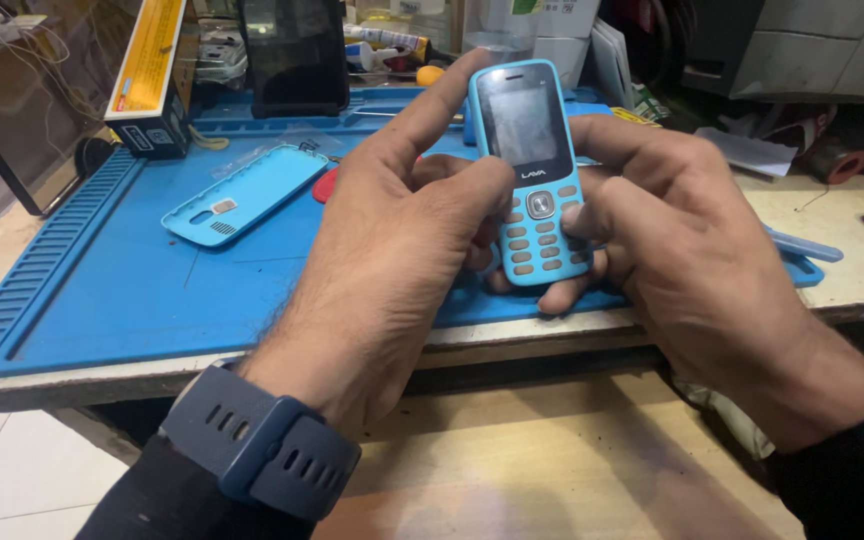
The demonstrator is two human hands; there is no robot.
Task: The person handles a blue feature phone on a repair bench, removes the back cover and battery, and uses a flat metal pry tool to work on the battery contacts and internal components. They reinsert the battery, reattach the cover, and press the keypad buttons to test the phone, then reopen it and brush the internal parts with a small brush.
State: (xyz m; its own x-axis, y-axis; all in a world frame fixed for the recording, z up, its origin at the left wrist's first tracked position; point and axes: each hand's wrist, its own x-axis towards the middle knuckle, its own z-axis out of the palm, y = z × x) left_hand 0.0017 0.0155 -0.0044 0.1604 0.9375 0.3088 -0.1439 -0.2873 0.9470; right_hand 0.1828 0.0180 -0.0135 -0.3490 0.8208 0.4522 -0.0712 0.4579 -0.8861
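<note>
Both hands hold a small light-blue plastic keypad phone (529,170) upright above the near edge of a blue ribbed rubber work mat (102,290). The phone's dark screen faces the camera, and its rows of grey-brown keys sit below a square centre button.

The left hand (392,240) wraps the phone from the left. Its index finger stretches up along the phone's left edge to the top corner, its thumb presses on the upper left of the keypad, and the other fingers curl behind the body. A dark grey-blue wristwatch with a perforated strap (257,440) sits on that wrist, above a black sleeve.

The right hand (692,250) grips the phone from the right. Its thumb lies across the right side of the keypad, its index finger bends behind the upper part, and a fingertip shows under the phone's lower end. Both hands are thus closed on the phone, which hangs in the air clear of the mat.

On the mat, to the left and farther away, lies a light-blue plastic back cover (242,195), inner face up, well apart from the hands. Just beside its right end a red rounded piece (325,185) shows, partly hidden by the left hand. At the far left stands a long yellow and black box (149,75), and next to it, farther right, a dark upright panel (295,55). The mat lies on a pale worn wooden bench (852,260).
</note>
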